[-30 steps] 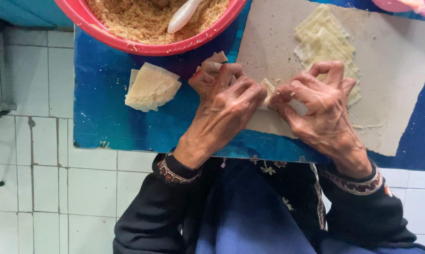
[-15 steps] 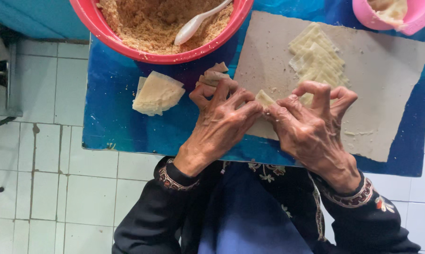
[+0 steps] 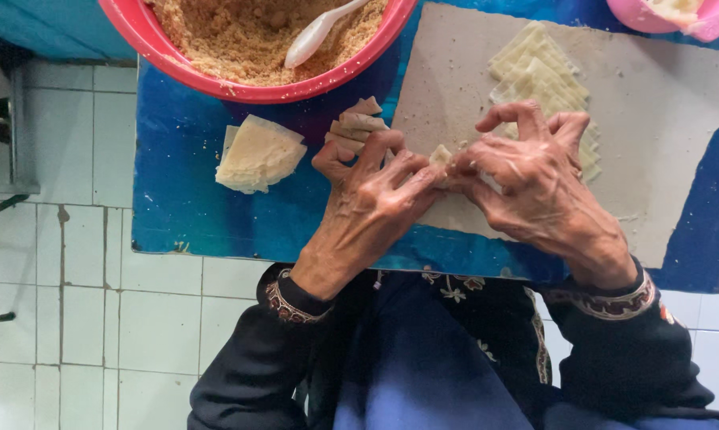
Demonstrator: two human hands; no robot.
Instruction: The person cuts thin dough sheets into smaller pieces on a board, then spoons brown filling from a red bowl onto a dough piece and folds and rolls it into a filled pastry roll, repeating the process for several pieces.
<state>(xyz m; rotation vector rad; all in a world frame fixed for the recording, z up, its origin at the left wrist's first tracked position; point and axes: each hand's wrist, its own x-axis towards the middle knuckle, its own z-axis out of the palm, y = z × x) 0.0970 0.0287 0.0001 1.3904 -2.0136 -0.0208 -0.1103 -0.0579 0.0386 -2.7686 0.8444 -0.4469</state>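
My left hand and my right hand meet over the near edge of a grey board, and together they pinch a small pale dough wrapper between the fingertips. Most of that wrapper is hidden by my fingers. Just beyond my left hand lie folded dough pieces. Behind my right hand a row of flat square wrappers is laid out on the board.
A red bowl of brown crumbly filling with a white spoon stands at the far left. A stack of wrappers rests on the blue table. A pink container sits at the far right. White floor tiles lie below.
Both hands have stayed together on the wrapper, working it with the fingertips; my right fingers have lifted and spread a little. The view has shifted slightly.
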